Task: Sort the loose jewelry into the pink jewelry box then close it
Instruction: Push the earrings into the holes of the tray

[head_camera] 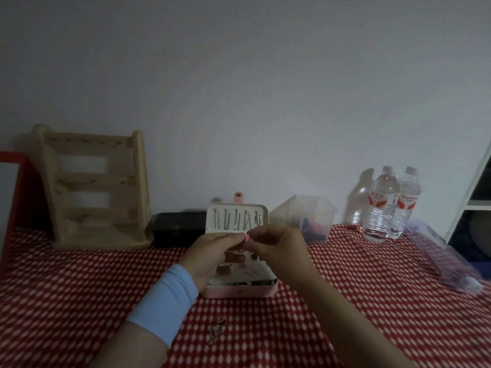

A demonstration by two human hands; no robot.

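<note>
A slatted wooden rack (95, 187) stands at the far left of my bench (345, 301), draped in red-and-white diamond-print cloth. My left hand (212, 257), its wrist in a pale blue cuff, and my right hand (279, 248) share a pinched grip on a tiny pink jewel (247, 237) above the open pink jewelry box (239, 292), chains lining its upright lid. Two clear plastic bottles (382, 205) stand right.
</note>
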